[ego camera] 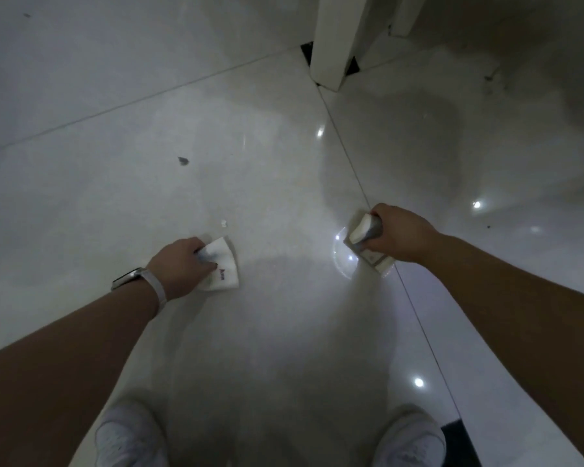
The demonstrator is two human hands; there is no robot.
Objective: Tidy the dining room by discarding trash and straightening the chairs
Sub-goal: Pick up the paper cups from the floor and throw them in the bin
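Glossy white tile floor (81, 203), thin grout lines. At 9 o'clock, left hand (179, 264), fingers curled, pinching a flattened white paper cup (226, 273) with red print. At 3 o'clock, right hand (398, 234), fingers wrapped round a boxy grey-white carton (360, 231). Square white furniture leg (331, 38) at 12.

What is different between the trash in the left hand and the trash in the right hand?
The left hand grips one white paper cup with red print; the right hand grips a bundle of several pieces, one clear. The cup is otherwise white; the bundle is partly grey. Both look like trash.
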